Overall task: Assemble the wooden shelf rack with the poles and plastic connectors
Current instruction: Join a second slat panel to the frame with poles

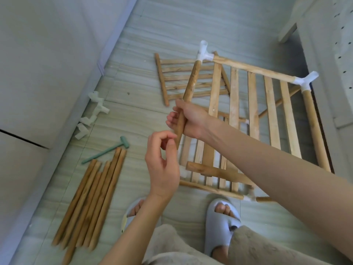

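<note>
Right hand is wrapped around a round wooden pole near its lower end; the pole's top sits in a white plastic corner connector on the slatted wooden shelf rack, which stands on the floor. Left hand hovers just below, fingers loosely curled, holding nothing, fingertips close to the pole's bottom end. Spare wooden poles lie on the floor to the left.

Right hand clenched, left hand loosely curled.
</note>
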